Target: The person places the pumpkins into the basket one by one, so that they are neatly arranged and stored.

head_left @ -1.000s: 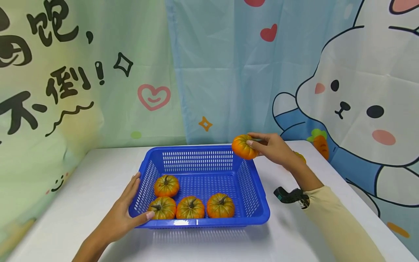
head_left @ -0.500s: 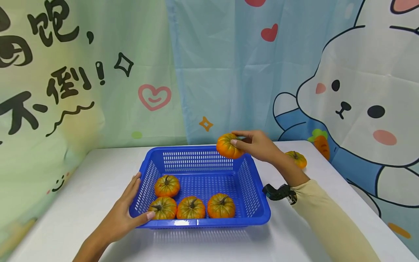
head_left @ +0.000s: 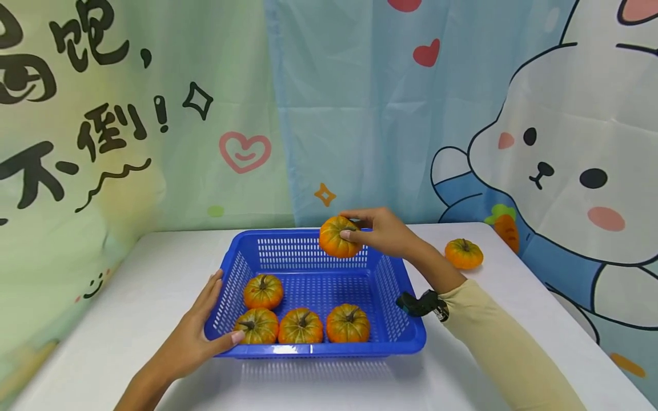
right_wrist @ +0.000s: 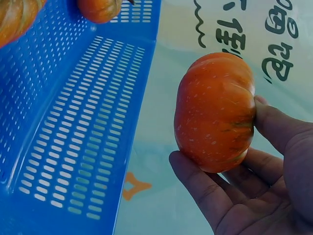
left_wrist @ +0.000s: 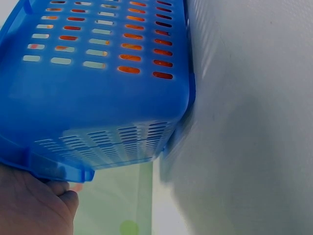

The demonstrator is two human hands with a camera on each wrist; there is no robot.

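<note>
My right hand (head_left: 382, 233) pinches a small orange pumpkin (head_left: 336, 237) between thumb and fingers, over the back part of a blue plastic basket (head_left: 308, 349). In the right wrist view, the thumb is on one side of the held pumpkin (right_wrist: 215, 112) and the fingers (right_wrist: 205, 191) on the other. Inside the basket sit several pumpkins (head_left: 348, 323), three along the front wall and one behind at the left. My left hand (head_left: 192, 331) grips the basket's front left corner, its thumb over the front rim. In the left wrist view only part of that hand (left_wrist: 34, 205) shows beside the rim.
Another pumpkin (head_left: 464, 254) lies on the white table (head_left: 447, 365) right of the basket, behind my right forearm. A printed curtain (head_left: 334, 114) hangs behind the table. A black strap device (head_left: 421, 303) is on my right wrist.
My right hand has moved left with the pumpkin, from the basket's back right corner to over its back part. The pumpkin on the table has come fully into view. My left hand stays put.
</note>
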